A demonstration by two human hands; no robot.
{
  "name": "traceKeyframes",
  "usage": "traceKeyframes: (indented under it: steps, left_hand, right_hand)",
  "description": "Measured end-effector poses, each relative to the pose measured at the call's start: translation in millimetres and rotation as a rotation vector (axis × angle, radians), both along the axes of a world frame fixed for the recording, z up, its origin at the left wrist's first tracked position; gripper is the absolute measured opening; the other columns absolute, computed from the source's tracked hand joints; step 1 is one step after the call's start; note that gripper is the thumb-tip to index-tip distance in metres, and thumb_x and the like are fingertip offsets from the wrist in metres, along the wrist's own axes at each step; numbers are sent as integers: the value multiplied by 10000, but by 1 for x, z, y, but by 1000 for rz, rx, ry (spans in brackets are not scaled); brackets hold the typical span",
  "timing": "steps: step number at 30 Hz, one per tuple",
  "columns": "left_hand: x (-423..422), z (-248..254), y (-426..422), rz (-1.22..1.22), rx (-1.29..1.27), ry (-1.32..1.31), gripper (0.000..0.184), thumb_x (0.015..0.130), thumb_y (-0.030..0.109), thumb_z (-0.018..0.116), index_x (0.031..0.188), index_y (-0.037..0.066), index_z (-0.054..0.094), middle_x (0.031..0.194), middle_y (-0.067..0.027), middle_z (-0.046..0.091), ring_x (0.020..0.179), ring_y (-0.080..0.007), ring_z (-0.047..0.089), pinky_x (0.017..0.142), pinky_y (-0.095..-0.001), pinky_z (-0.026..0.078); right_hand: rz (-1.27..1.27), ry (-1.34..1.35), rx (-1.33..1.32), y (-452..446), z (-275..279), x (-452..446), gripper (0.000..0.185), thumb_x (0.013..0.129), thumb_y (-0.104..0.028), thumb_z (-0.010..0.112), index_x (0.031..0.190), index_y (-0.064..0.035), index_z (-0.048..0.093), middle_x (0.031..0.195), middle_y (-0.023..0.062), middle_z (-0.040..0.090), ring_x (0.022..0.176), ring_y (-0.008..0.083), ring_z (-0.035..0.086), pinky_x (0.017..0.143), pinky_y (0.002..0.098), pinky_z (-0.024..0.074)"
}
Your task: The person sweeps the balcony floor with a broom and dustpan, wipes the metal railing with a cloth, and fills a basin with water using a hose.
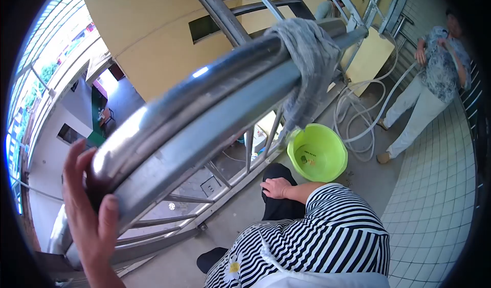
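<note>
My left hand (87, 211) is wrapped round the near lower end of a thick shiny metal handrail (204, 91), thumb on one side and fingers on the other. My right hand (276, 187) rests on my bent knee in black trousers, holding nothing, its fingers lying over the cloth. A wet-looking grey cloth (309, 52) is draped over the rail further up, its end hanging down. Below the cloth, a lime-green basin (337, 157) stands on the floor beside my knee.
At the right a person (434, 78) in a patterned top holds a pale hose (381, 129), coiled on the floor by the basin. Another person (327, 9) is partly visible behind bars at the top. A tiled wall (434, 206) runs along the right; a drop shows beyond the railing.
</note>
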State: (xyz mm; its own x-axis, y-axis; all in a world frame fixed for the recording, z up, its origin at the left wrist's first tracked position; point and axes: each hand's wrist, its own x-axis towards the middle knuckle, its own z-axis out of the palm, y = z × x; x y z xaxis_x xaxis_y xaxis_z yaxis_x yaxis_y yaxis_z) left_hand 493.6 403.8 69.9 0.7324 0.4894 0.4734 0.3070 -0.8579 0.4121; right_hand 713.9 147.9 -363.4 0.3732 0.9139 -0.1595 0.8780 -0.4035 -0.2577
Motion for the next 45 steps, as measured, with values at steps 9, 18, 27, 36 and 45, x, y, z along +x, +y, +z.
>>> traceKeyframes:
  steps: [9, 18, 27, 36, 45]
  left_hand:
    - [0, -16, 12, -14, 177, -38, 632, 752, 550, 317, 1245, 158, 273, 978, -180, 506, 852, -258, 509, 735, -395, 387]
    - [2, -15, 32, 97, 435, 9, 425, 828, 384, 371, 1188, 157, 379, 1184, -98, 425, 1089, -267, 410, 889, -401, 346]
    - [-3, -242, -123, -355, -31, 224, 360, 662, 140, 617, 996, 63, 508, 932, -123, 532, 894, -281, 488, 791, -356, 378]
    - [-59, -586, -161, -596, -891, 1209, 580, 633, 227, 584, 1172, 100, 410, 1099, -140, 494, 1020, -268, 465, 866, -331, 365]
    - [-56, -573, -177, -688, -1184, 1223, 494, 711, 349, 489, 1142, 112, 441, 1147, -146, 452, 1083, -273, 404, 890, -363, 315]
  right_hand:
    - [-82, 88, 358, -29, -1, -5, 322, 715, -271, 518, 1001, -127, 484, 840, 84, 528, 743, 240, 542, 619, 336, 454]
    - [-725, -30, 1870, -193, 299, 164, 177, 780, -12, 414, 953, -4, 377, 770, 70, 475, 574, 123, 490, 495, 231, 418]
    - [-597, 178, 1096, -116, 131, 104, 232, 770, -64, 473, 1001, -52, 492, 761, 28, 522, 667, 113, 522, 596, 227, 430]
    - [-17, 199, 693, -25, 27, 15, 237, 715, -79, 503, 951, -86, 505, 777, 128, 530, 661, 301, 528, 555, 363, 440]
    - [114, -73, 156, 15, -10, -6, 213, 698, -223, 520, 893, -138, 508, 726, 49, 537, 647, 236, 557, 540, 368, 454]
